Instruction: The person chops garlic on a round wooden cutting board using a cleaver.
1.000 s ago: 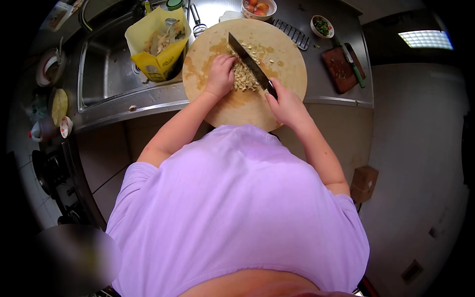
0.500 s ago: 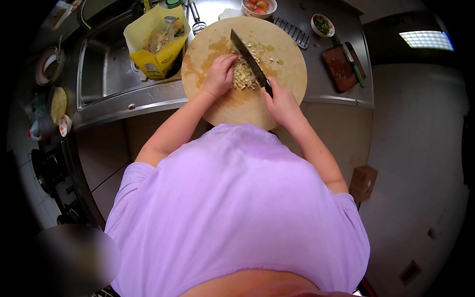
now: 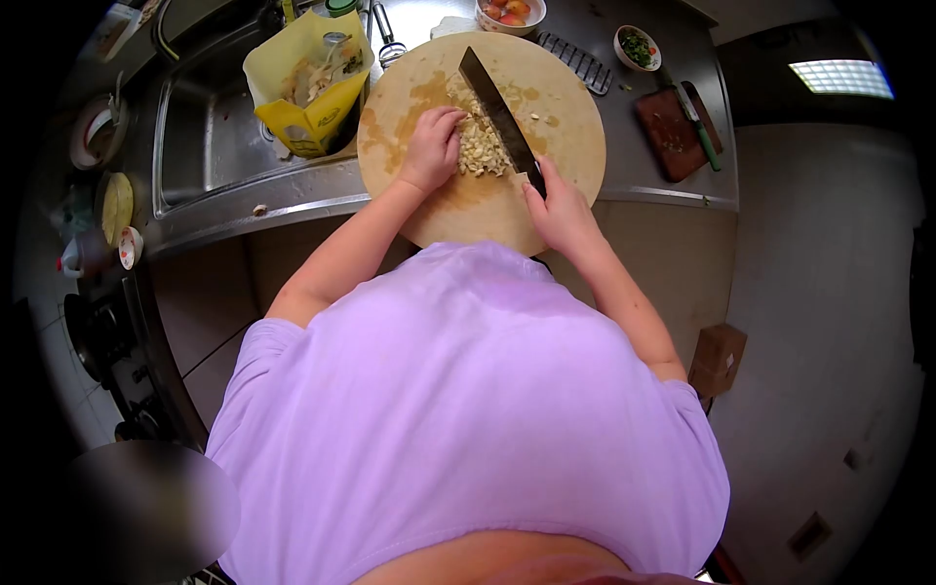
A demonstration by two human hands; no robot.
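A round wooden chopping board (image 3: 575,146) lies at the counter's front edge. On it is a pile of finely chopped, pale bits that look like garlic (image 3: 480,146). My right hand (image 3: 564,207) is wrapped round the handle of a kitchen knife (image 3: 499,112). The dark, broad blade slants up and left along the right side of the pile, its flat face partly turned up. At the pile's left side, my left hand (image 3: 432,151) has its fingers curled together, fingertips at the bits. Whatever may be between those fingers is hidden.
Left of the board, a yellow bag (image 3: 302,127) of scraps stands by the sink (image 3: 185,146). Behind are a whisk (image 3: 388,39), a bowl of reddish fruit (image 3: 531,23) and a dark rack (image 3: 575,60). Rightward sit a bowl of chopped greens (image 3: 636,49) and a green-handled knife (image 3: 704,136) on a brown board (image 3: 668,146).
The knife has shifted slightly right and its blade has tilted, showing more of its flat face. My left hand stays nearly where it was.
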